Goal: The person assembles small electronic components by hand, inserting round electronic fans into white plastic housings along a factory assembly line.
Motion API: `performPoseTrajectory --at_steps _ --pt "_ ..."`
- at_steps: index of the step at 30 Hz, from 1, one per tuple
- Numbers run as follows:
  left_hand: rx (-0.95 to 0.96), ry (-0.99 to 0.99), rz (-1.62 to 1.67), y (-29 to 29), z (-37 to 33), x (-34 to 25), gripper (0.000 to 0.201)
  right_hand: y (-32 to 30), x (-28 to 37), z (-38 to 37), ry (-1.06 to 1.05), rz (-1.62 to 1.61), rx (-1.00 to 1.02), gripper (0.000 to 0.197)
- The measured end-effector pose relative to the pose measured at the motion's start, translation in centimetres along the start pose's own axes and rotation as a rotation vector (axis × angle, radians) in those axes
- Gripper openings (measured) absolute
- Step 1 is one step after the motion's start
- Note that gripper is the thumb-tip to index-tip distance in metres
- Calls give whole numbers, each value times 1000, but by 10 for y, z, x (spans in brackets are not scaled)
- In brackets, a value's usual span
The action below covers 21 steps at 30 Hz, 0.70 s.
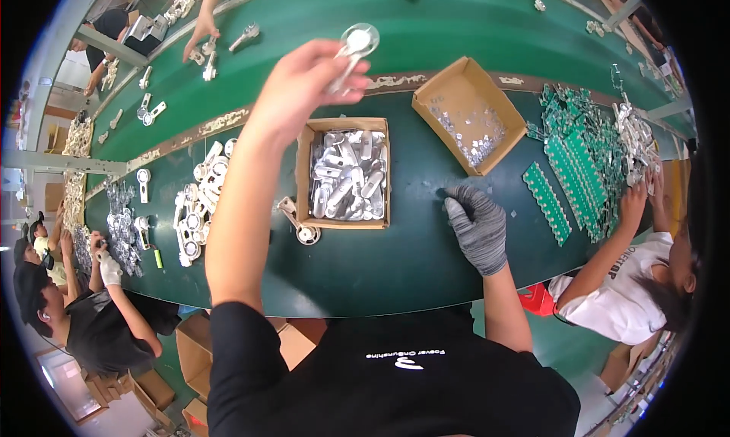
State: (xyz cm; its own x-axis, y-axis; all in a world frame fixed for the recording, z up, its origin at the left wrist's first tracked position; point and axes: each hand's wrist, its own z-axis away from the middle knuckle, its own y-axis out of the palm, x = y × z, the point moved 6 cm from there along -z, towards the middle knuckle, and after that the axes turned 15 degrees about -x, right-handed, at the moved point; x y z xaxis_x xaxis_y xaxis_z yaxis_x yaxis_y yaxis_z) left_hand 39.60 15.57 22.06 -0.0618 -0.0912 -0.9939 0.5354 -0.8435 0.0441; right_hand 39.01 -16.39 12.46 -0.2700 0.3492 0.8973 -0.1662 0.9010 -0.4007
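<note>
My bare left hand (308, 83) is raised over the green table (426, 254) and grips a small white plastic part with a round clear lens (356, 45). Just below it sits a cardboard box (346, 222) filled with several similar white and silvery parts. My right hand (477, 225), in a grey knit glove, rests fingers-down on the table to the right of that box and holds nothing that I can see. A single white part with a round end (300, 225) lies left of the box.
A second cardboard box (456, 76) with small clear pieces stands at the back right. Green circuit strips (578, 171) pile up in front of a co-worker on the right. White parts (198, 201) lie at the left beside another person; a further hand (199, 35) reaches across the far belt.
</note>
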Motion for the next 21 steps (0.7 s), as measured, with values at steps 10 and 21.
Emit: performPoseTrajectory --at_steps 10,21 --pt "-255 -161 131 -66 209 81 40 -12 69 -87 -261 297 -55 24" --pt "-595 97 -830 -53 250 89 38 40 3 -148 -418 868 387 13"
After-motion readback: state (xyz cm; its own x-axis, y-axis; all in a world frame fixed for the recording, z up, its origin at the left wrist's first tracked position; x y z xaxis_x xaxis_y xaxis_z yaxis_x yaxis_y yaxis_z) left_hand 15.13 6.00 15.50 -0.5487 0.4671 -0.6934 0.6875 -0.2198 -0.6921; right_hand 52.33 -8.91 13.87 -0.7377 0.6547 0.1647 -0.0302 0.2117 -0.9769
